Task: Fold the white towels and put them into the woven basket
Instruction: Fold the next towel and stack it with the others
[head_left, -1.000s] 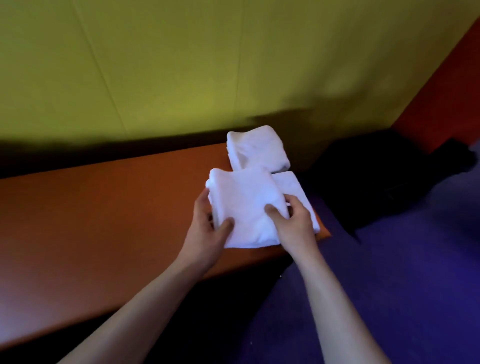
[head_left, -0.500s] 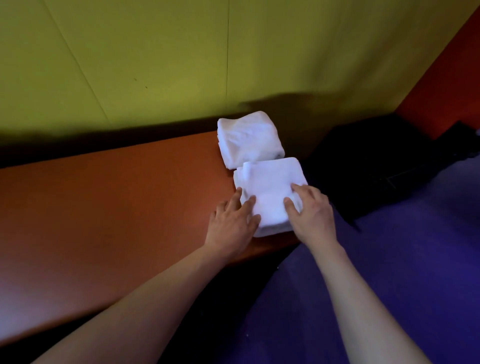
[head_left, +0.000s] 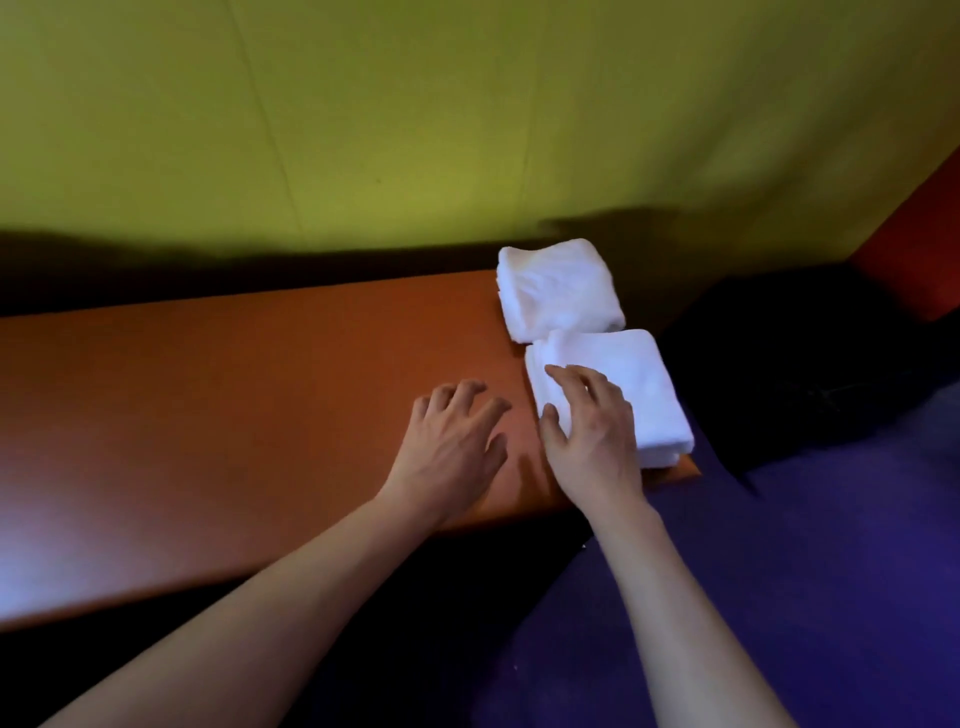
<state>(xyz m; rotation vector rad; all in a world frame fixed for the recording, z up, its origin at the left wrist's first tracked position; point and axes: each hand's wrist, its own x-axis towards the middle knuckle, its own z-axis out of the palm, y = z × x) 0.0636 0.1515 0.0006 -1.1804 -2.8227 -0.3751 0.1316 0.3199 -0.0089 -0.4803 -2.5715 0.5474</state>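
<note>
Two stacks of folded white towels sit at the right end of an orange table. The near stack lies at the table's front right corner. The far stack touches it from behind, close to the wall. My right hand rests flat on the near stack's left part, fingers spread, gripping nothing. My left hand hovers over the bare tabletop just left of that stack, fingers apart and empty. No woven basket is in view.
A yellow-green wall rises right behind the table. A dark object sits in shadow to the right of the table. Purple floor spreads at lower right, and a red wall shows at the far right.
The towel I held in both hands was laid onto the near stack. My left hand has since slid off it to the left, over the table. My right hand stays on the stack.
</note>
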